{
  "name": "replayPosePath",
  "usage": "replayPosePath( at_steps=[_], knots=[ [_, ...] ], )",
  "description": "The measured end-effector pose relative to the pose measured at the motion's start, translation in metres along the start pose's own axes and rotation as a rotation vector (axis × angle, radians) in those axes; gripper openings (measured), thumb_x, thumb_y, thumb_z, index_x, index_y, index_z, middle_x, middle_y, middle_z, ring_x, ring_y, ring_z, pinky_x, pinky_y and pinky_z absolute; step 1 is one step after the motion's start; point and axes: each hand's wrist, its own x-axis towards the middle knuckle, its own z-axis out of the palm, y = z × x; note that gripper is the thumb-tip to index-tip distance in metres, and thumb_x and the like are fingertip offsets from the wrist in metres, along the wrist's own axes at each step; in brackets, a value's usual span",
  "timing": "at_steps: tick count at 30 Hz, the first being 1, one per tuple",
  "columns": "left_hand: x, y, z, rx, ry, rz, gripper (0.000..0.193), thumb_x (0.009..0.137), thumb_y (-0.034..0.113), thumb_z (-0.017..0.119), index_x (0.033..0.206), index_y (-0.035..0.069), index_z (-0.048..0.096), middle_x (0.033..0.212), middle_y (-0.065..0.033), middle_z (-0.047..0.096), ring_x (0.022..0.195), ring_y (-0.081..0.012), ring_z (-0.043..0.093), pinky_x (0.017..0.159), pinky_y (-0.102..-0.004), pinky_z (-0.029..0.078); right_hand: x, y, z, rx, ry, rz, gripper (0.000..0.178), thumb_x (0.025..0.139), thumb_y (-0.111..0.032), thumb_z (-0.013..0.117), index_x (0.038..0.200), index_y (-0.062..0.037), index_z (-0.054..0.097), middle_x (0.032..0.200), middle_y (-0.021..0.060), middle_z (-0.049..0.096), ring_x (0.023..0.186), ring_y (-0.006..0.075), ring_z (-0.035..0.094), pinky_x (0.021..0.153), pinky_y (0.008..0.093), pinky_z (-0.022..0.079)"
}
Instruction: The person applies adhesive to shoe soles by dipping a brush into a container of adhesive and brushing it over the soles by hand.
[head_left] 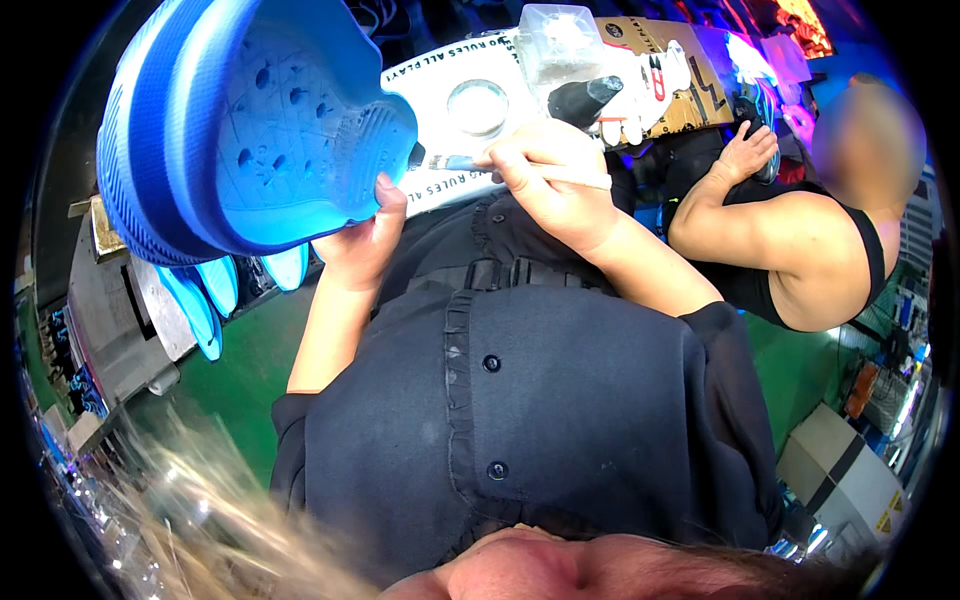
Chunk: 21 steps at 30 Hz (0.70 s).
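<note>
My left hand (365, 228) grips the edge of a large blue shoe sole (290, 120), its thumb showing beside the narrower end. The sole's hollow inner side, with small holes, faces me. My right hand (553, 180) is closed round a brush (462, 162) with a pale handle. The brush's bristle end points left toward the sole's rim. Below the brush lies a white board (440, 70) with black lettering, and on it a small round dish (478, 107) stands just beyond my right hand.
A clear plastic container (558, 42), a dark pointed object (585, 98) and a white glove (625, 120) lie beyond my right hand. More blue soles (190, 305) sit at the left. To the right a co-worker (790, 240) sits close, holding a shoe (767, 125).
</note>
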Motion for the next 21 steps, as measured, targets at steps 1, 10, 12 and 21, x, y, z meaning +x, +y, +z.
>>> replayPosePath(
  at_steps=[1,10,12,21],
  knots=[
    [0.0,-0.001,0.0,-0.003,0.003,0.015,0.029,0.068,-0.001,0.061,0.097,-0.001,0.055,0.092,-0.0101,0.059,0.081,-0.019,0.058,0.074,-0.0285,0.045,-0.001,0.002,-0.001,0.005,0.016,-0.006,0.011,0.077,-0.006,0.06,0.07,-0.0008,0.064,0.067,0.0058,0.064,0.06,0.0196,0.06,0.055,0.0288,0.045],
    [0.014,0.015,0.001,-0.155,0.052,-0.229,0.036,0.073,-0.002,0.059,0.107,-0.004,0.049,0.101,-0.0114,0.056,0.091,-0.0184,0.055,0.083,-0.03,0.042,-0.005,0.009,-0.016,0.119,0.141,0.166,0.021,0.087,-0.008,0.048,0.078,0.0053,0.062,0.069,0.0098,0.06,0.059,0.0142,0.056,0.055,0.0234,0.042],
    [0.027,0.027,-0.005,-0.149,0.043,-0.245,0.039,0.076,-0.001,0.059,0.112,-0.005,0.046,0.105,-0.0128,0.055,0.094,-0.0194,0.054,0.087,-0.0312,0.04,-0.009,0.01,-0.022,0.181,0.211,0.241,0.022,0.088,-0.009,0.046,0.078,0.0053,0.059,0.068,0.0089,0.058,0.06,0.0141,0.056,0.054,0.0237,0.043],
    [0.111,0.105,0.009,-0.891,-0.669,-0.835,0.071,0.068,0.013,0.067,0.124,-0.01,0.029,0.1,-0.0216,0.055,0.052,-0.016,0.059,0.031,-0.0215,0.043,-0.033,0.023,-0.039,0.236,0.253,0.314,0.025,0.089,-0.014,0.047,0.079,0.004,0.061,0.071,0.0102,0.058,0.06,0.0145,0.057,0.055,0.0253,0.045]
  ],
)
